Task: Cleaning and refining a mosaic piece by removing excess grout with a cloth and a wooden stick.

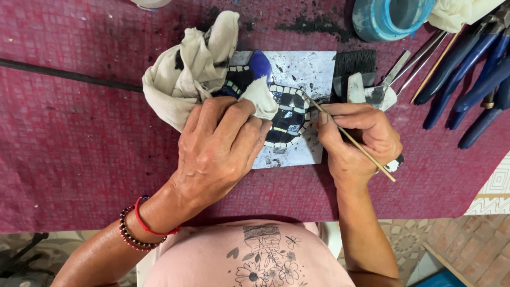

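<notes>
The left hand lies palm down on a pale cloth, its fingers close together and pressing the cloth's near fold against a mosaic piece of dark blue and black tiles edged with small white ones. The piece sits on one pale, smeared square board in the middle of the dark red table. The right hand is just right of the mosaic, its fingers pinched on one thin wooden stick whose far tip touches the mosaic's right edge.

Far right of the board lies one black-bristled brush, with a metal spatula beside it. At the far right edge are several blue-handled pliers; how many I cannot tell, since the handles overlap. One round blue container stands at the far edge. The left wrist wears two bracelets, one red cord and one of dark beads.
</notes>
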